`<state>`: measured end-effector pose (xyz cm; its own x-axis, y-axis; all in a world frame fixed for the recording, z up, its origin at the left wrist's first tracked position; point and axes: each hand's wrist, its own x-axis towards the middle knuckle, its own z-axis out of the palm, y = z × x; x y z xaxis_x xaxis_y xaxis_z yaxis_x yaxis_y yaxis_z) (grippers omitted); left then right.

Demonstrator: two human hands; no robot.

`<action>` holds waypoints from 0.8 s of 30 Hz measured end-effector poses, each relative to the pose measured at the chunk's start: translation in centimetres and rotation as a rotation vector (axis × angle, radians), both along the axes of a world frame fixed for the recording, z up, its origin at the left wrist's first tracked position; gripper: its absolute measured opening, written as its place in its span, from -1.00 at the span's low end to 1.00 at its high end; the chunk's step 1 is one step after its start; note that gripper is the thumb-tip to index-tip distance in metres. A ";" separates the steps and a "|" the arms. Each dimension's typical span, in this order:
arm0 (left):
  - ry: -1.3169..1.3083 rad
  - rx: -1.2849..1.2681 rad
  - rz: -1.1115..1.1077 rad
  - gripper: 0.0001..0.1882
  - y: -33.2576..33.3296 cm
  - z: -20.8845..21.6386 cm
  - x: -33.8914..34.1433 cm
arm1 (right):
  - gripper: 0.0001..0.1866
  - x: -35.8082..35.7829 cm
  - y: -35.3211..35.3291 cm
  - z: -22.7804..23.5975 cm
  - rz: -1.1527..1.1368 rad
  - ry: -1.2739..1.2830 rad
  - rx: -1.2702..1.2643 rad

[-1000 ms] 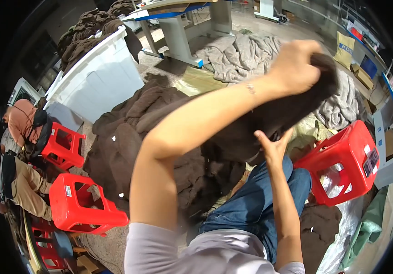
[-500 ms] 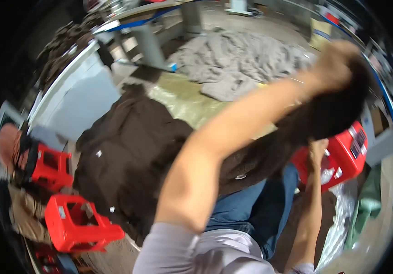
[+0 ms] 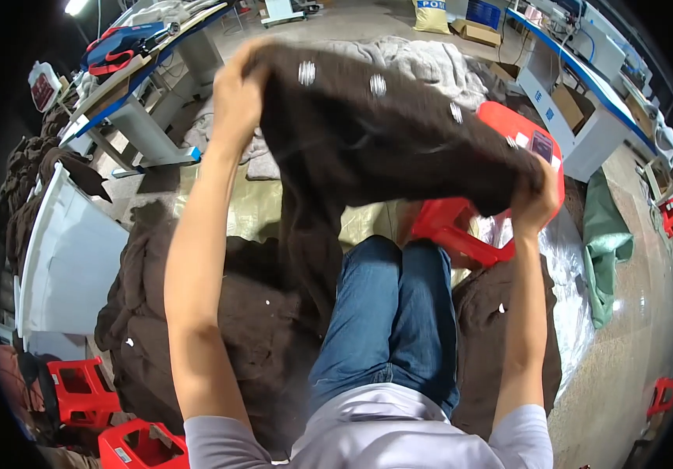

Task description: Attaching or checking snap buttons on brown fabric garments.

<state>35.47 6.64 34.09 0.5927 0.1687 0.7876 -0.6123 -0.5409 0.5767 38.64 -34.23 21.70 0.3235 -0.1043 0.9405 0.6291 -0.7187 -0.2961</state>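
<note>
Both hands (image 3: pixel 236 94) gripping brown garment (image 3: pixel 383 141) (outstretched)

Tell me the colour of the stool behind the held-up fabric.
Bright red plastic stool, clearest in the head view.

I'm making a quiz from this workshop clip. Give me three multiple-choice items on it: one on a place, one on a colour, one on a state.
1. Where is the red stool nearest the raised garment?
A. behind the garment, by the right hand
B. on the white table
C. on the person's lap

2. What colour is the held garment?
A. grey
B. dark brown
C. green

3. How is the garment held?
A. folded on the floor
B. by one hand
C. spread between both hands

Answers: 1 A, the red stool shows behind the garment near the right hand. 2 B, dark brown cloth. 3 C, the left hand grips the other end.
</note>
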 end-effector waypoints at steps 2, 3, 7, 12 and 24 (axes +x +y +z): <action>0.194 0.086 -0.030 -0.65 -0.6 -4.7 -5.0 | -0.69 -4.4 -3.2 -0.9 -0.042 0.000 -0.141; 0.335 0.108 -0.023 -0.60 0.1 -8.8 -7.5 | -0.67 -7.0 -4.1 -2.1 -0.040 0.011 -0.230; 0.539 0.263 -0.097 -0.46 -1.6 -23.1 -17.0 | -0.59 -17.9 -8.0 -11.7 0.058 0.458 -0.470; 0.744 -0.501 0.028 -0.75 -6.5 -35.8 -22.5 | -0.48 -26.4 -6.0 -18.7 0.056 1.007 -0.505; 0.808 -1.168 -0.192 -0.79 -8.5 -32.0 -24.6 | -0.48 -26.9 0.3 -13.7 0.167 0.932 -0.237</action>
<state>10.89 -1.90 2.08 0.8905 0.3402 -0.3020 0.0841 0.5295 0.8442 11.76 -33.97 7.97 0.9418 0.1690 0.2905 0.3147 -0.7468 -0.5859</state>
